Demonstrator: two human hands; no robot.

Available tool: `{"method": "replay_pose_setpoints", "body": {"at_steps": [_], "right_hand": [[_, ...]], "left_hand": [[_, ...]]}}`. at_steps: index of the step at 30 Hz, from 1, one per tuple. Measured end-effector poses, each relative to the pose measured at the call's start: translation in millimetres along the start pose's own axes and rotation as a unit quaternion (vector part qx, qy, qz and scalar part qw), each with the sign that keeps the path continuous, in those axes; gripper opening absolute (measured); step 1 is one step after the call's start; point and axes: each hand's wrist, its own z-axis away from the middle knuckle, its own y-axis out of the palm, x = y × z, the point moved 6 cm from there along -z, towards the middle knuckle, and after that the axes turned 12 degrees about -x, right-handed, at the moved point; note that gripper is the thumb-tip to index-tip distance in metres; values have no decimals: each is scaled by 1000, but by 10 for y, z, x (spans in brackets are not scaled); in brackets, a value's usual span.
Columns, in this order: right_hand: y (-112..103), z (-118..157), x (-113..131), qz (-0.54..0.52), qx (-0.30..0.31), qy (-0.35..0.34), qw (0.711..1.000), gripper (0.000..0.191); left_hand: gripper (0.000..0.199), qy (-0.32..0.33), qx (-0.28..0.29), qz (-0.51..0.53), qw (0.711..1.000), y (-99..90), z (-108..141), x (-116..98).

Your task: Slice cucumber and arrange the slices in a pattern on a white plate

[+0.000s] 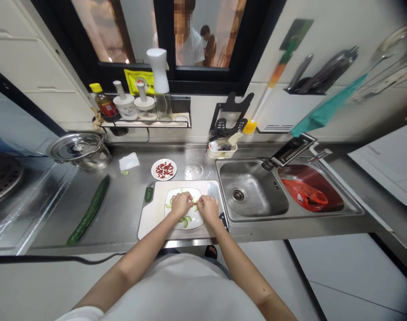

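A white square plate [193,223] lies on the cutting board [150,225], with thin cucumber slices [185,220] set out on it in small fans. Over the plate's left half, my left hand [181,204] is closed in a pinch; what its fingertips hold is too small to make out. My right hand [208,209] pinches at a green cucumber slice near the plate's right side, its fingertips close to those of the left. A knife [222,218] rests along the board's right edge, partly behind my right hand. At the board's upper left corner sits a short cucumber piece [148,194].
A small dish of red bits [164,169] stands behind the board. A whole cucumber [90,209] lies to the left, near a lidded steel pot [79,151]. To the right is a double sink [253,214] with a red plastic bag [303,196]. Bottles line a wall rack [146,124].
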Motion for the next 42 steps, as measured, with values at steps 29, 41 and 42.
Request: {"method": "replay_pose_setpoints", "body": {"at_steps": [29,41,42], "right_hand": [[-637,299,116,-186,-139,-6,973,28],[-685,240,43,-202,-147,6,968,30],[-683,236,37,-202,-146,7,968,30]], "left_hand": [[20,-161,-203,109,960,-622,-390,943],[24,-229,-183,-54,954,-967,-995,1508],[25,-219,-169,-76,958,-948,-1023,1503]]}}
